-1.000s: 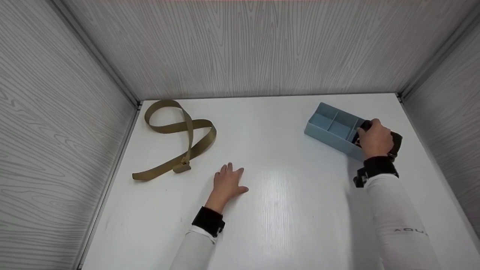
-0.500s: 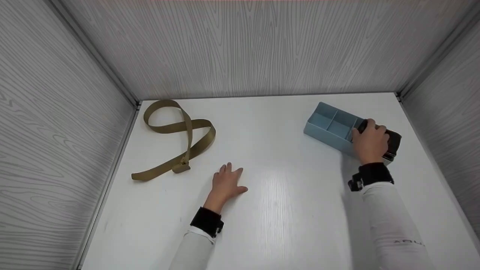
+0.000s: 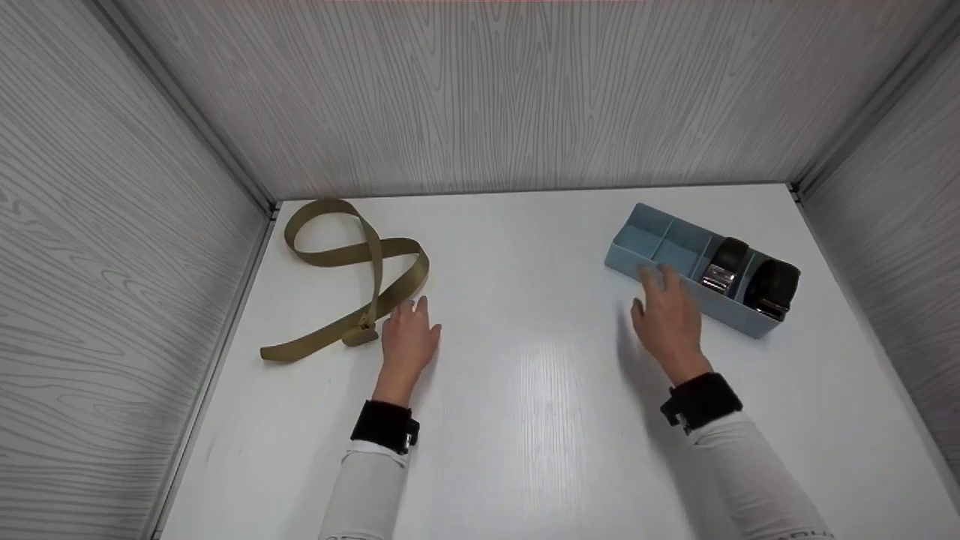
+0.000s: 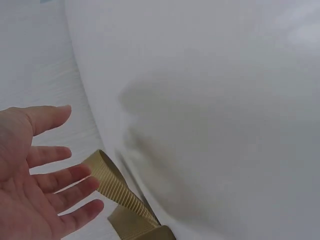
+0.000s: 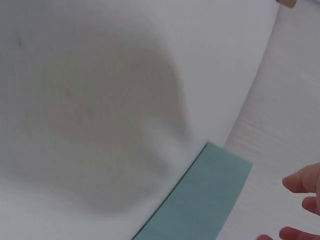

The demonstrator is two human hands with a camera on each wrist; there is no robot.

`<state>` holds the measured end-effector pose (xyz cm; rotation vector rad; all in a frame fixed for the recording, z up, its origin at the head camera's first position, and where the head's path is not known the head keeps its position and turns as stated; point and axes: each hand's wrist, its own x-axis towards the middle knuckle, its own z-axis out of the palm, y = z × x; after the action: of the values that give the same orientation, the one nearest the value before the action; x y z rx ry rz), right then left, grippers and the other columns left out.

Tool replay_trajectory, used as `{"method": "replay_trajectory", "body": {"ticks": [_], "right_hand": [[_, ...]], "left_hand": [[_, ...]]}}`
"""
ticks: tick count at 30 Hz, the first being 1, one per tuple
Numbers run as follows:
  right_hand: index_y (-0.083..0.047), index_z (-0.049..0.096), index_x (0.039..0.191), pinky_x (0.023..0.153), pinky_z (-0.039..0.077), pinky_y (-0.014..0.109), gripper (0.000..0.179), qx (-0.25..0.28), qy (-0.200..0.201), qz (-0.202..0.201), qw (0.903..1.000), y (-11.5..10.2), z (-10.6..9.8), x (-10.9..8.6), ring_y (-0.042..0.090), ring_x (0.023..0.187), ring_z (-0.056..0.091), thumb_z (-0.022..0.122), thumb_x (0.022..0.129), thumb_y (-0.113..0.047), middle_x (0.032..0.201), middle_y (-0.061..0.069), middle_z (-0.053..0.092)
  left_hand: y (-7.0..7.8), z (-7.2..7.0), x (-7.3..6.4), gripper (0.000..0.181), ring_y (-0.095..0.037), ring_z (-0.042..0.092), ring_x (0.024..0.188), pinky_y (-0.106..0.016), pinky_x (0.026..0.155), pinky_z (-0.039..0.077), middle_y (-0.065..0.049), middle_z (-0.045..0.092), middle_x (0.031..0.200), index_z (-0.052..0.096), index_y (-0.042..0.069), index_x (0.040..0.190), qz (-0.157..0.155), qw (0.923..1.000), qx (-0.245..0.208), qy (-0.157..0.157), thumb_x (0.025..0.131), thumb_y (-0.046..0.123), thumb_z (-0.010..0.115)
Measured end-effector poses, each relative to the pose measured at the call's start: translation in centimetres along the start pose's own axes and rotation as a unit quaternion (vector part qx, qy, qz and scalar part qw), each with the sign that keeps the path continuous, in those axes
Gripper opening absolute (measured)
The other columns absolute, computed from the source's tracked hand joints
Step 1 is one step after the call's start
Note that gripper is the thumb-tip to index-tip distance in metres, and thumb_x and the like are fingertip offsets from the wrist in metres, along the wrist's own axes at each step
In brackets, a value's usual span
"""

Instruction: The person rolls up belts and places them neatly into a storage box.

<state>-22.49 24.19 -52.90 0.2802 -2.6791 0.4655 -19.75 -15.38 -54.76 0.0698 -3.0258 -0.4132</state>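
Note:
A tan webbing belt (image 3: pixel 341 255) lies in loose loops at the left of the table, its buckle (image 3: pixel 361 334) toward the front. My left hand (image 3: pixel 407 341) hovers just right of that buckle with its fingers extended; in the left wrist view the hand (image 4: pixel 30 190) holds nothing. The blue divided box (image 3: pixel 660 277) stands at the right. Two rolled dark belts sit in its right-hand compartments: one rolled belt (image 3: pixel 726 259) with a shiny buckle, and another rolled belt (image 3: pixel 774 285) at the end. My right hand (image 3: pixel 669 319), fingers loosely spread, is at the box's front side and holds nothing.
The white table (image 3: pixel 525 420) meets a grey wood-grain panel (image 3: pixel 495 97) at the back. Similar panels rise at the left and right sides. The box's two left compartments show bare floors.
My right hand has let go of the rolled belt in the box and moved left, toward the front. My left hand has shifted left, nearer the tan belt's buckle.

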Motion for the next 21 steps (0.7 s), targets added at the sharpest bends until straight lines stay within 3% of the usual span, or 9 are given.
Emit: {"method": "replay_trajectory", "body": {"ticks": [5, 10, 15, 21], "right_hand": [[-0.008, 0.050, 0.139, 0.070, 0.049, 0.053, 0.057, -0.004, -0.089, -0.012, 0.9960, -1.4, 1.0, -1.5, 0.046, 0.098, 0.057, 0.071, 0.086, -0.011, 0.132, 0.026, 0.046], [-0.008, 0.050, 0.139, 0.068, 0.050, 0.052, 0.057, -0.009, -0.127, -0.012, 0.9918, -1.7, 1.4, -2.1, 0.045, 0.099, 0.057, 0.072, 0.086, -0.013, 0.132, 0.026, 0.045], [-0.007, 0.050, 0.139, 0.070, 0.050, 0.053, 0.057, 0.000, -0.139, -0.008, 0.9903, -2.0, 1.5, -2.2, 0.045, 0.102, 0.056, 0.072, 0.087, -0.014, 0.133, 0.026, 0.045], [-0.007, 0.051, 0.138, 0.071, 0.050, 0.053, 0.056, 0.004, -0.147, -0.007, 0.9890, -2.4, 1.8, -2.2, 0.046, 0.103, 0.056, 0.072, 0.087, -0.013, 0.133, 0.026, 0.045]], "left_hand": [[-1.2, -0.9, 0.9, 0.055, -0.051, 0.037, 0.128, -0.063, 0.100, 0.029, -0.035, 0.038, 0.134, 0.053, 0.001, 0.137, -0.076, 0.9969, -0.015, 0.012, 0.088, 0.015, 0.071], [-2.3, -1.3, 1.5, 0.060, -0.055, 0.037, 0.125, -0.069, 0.100, 0.022, -0.039, 0.037, 0.133, 0.048, 0.001, 0.141, -0.132, 0.9910, -0.010, -0.019, 0.089, 0.020, 0.069], [-3.2, -1.0, 1.8, 0.057, -0.056, 0.042, 0.119, -0.072, 0.098, 0.022, -0.038, 0.045, 0.126, 0.048, -0.003, 0.140, -0.147, 0.9877, -0.004, -0.051, 0.093, 0.024, 0.065], [-4.2, -0.8, 1.9, 0.042, -0.056, 0.045, 0.117, -0.073, 0.096, 0.023, -0.036, 0.052, 0.121, 0.058, -0.005, 0.128, -0.149, 0.9861, -0.016, -0.072, 0.095, 0.020, 0.059]]}}
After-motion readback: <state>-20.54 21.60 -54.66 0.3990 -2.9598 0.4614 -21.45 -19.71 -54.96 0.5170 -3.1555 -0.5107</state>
